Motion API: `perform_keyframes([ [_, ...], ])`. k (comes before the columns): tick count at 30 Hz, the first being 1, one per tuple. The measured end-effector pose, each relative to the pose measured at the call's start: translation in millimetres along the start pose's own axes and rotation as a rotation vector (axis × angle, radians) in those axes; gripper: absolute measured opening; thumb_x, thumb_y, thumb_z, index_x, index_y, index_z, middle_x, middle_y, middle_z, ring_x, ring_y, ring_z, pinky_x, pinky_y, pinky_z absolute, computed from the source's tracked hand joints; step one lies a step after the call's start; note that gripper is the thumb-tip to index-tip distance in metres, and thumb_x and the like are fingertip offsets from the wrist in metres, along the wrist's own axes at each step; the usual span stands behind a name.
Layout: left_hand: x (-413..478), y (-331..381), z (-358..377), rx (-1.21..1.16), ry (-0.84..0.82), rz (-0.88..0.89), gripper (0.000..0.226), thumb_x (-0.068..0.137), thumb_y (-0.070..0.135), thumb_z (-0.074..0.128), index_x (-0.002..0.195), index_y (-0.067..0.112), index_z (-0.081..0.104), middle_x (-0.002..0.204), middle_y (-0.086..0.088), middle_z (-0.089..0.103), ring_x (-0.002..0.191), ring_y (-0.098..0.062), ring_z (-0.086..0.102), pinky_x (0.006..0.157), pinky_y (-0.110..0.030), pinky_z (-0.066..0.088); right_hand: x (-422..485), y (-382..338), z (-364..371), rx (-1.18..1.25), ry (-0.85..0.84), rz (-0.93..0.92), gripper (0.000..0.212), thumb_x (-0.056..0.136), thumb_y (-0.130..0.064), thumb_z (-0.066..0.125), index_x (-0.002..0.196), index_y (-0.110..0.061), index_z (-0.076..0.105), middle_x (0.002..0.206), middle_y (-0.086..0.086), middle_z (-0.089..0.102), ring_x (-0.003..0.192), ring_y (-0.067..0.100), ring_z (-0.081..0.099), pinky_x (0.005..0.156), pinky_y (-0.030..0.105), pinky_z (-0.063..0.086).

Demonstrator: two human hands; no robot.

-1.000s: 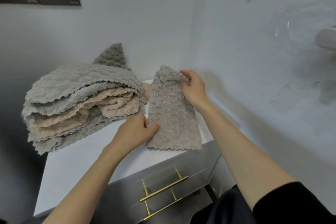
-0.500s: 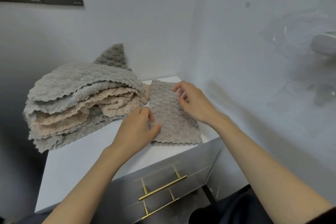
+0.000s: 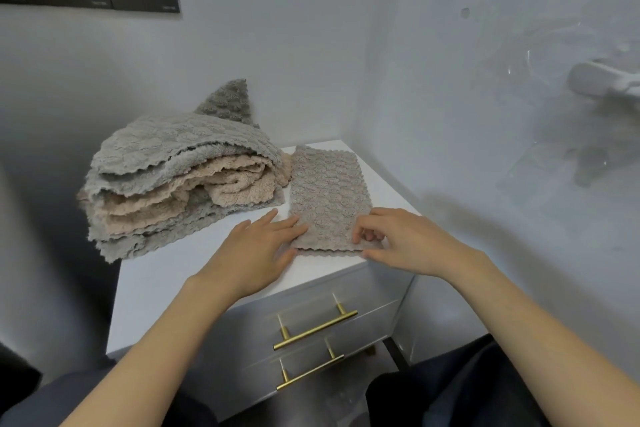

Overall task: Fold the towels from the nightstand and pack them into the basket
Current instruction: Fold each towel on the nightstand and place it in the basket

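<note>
Folded towel (image 3: 329, 198) lies flat on counter (image 3: 194, 270) beside towel pile (image 3: 180, 180); left hand (image 3: 258, 250) presses its near edge, right hand (image 3: 408, 243) pinches near-right corner.

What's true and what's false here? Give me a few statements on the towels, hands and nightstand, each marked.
1. The folded towel lies flat on the nightstand. True.
2. The towel pile holds grey and beige towels. True.
3. A basket stands beside the pile. False: no basket is in view.
4. The right hand rests on the pile. False: it pinches the folded towel's near corner.
5. The left hand lies with straight fingers at that towel's near edge. True.
</note>
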State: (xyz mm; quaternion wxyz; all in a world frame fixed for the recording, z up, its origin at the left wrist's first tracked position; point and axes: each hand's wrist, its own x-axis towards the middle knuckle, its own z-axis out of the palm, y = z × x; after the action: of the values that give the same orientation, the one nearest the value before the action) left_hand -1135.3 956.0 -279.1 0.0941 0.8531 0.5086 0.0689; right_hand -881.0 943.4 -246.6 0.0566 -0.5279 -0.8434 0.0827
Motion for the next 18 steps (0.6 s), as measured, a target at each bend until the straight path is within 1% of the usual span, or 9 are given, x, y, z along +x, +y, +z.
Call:
perform_keyframes([
  [2,0.3,0.4,1.7,0.052,0.057,-0.001,0.045,0.102,0.035,0.029,0.147,0.044,0.026,0.155,0.021,0.019,0.147,-0.011,0.009,0.116,-0.036,0.019,-0.2,1.7,1.3,-0.034,0.008,0.023,0.017,0.087,-0.025,0.057,0.102,-0.033,0.056,0.093,-0.017,0.046,0.085,0.006,0.046,0.065,0.024,0.037],
  [5,-0.8,0.4,3.9,0.110,0.154,0.000,0.044,0.100,0.034,0.031,0.143,0.043,0.036,0.152,0.022,0.028,0.146,-0.011,0.015,0.113,-0.032,0.021,-1.2,2.0,3.8,-0.042,0.027,0.039,0.016,0.085,-0.020,0.054,0.098,-0.030,0.058,0.094,-0.016,0.048,0.090,0.009,0.051,0.068,0.027,0.038],
  [8,-1.8,-3.2,4.3,0.148,0.142,0.099,0.047,0.098,0.028,0.037,0.143,0.041,0.038,0.153,0.022,0.025,0.146,-0.011,0.013,0.112,-0.030,0.021,-3.0,2.9,3.1,-0.070,0.040,0.043,0.019,0.081,-0.020,0.055,0.096,-0.031,0.058,0.097,-0.017,0.053,0.093,0.009,0.052,0.066,0.026,0.036],
  [9,-2.4,-3.2,3.5,0.156,0.150,0.145,0.047,0.097,0.026,0.040,0.141,0.040,0.041,0.152,0.022,0.027,0.146,-0.011,0.015,0.112,-0.030,0.022,-4.0,3.5,2.7,-0.076,0.033,0.041,0.023,0.078,-0.020,0.056,0.097,-0.031,0.057,0.098,-0.017,0.053,0.094,0.009,0.052,0.066,0.026,0.036],
  [11,-4.6,-0.7,2.4,0.146,0.200,0.207,0.043,0.095,0.025,0.047,0.136,0.038,0.050,0.146,0.020,0.039,0.144,-0.013,0.024,0.112,-0.030,0.025,-5.9,3.5,3.5,-0.089,0.002,0.037,0.032,0.073,-0.018,0.057,0.102,-0.031,0.053,0.099,-0.018,0.050,0.095,0.010,0.050,0.067,0.027,0.037],
  [12,-5.5,0.8,2.9,0.151,0.209,0.209,0.040,0.096,0.028,0.047,0.134,0.038,0.052,0.143,0.021,0.043,0.143,-0.012,0.026,0.112,-0.031,0.025,-6.2,3.1,4.6,-0.099,-0.009,0.037,0.036,0.072,-0.016,0.057,0.105,-0.030,0.051,0.101,-0.017,0.050,0.095,0.011,0.050,0.067,0.027,0.038],
  [15,-5.8,0.7,8.0,0.166,0.179,0.142,0.040,0.098,0.042,0.039,0.137,0.042,0.046,0.142,0.025,0.044,0.143,-0.009,0.023,0.113,-0.031,0.022,-5.4,3.2,7.7,-0.138,-0.002,0.024,0.042,0.073,-0.009,0.056,0.110,-0.028,0.049,0.108,-0.013,0.053,0.097,0.014,0.052,0.071,0.031,0.044],
  [17,-4.6,-1.6,8.1,0.151,0.183,0.108,0.040,0.097,0.047,0.040,0.136,0.042,0.047,0.138,0.022,0.050,0.142,-0.009,0.027,0.110,-0.030,0.024,-5.6,6.0,7.4,-0.122,0.014,0.024,0.042,0.074,-0.011,0.056,0.111,-0.030,0.053,0.110,-0.014,0.056,0.095,0.011,0.052,0.072,0.031,0.044],
  [18,-3.9,-2.2,7.1,0.146,0.195,0.106,0.039,0.096,0.048,0.041,0.134,0.041,0.048,0.135,0.020,0.054,0.141,-0.009,0.030,0.109,-0.030,0.026,-5.9,8.1,6.5,-0.104,0.027,0.027,0.040,0.074,-0.014,0.057,0.110,-0.032,0.055,0.109,-0.015,0.057,0.089,0.008,0.050,0.069,0.028,0.042],
])
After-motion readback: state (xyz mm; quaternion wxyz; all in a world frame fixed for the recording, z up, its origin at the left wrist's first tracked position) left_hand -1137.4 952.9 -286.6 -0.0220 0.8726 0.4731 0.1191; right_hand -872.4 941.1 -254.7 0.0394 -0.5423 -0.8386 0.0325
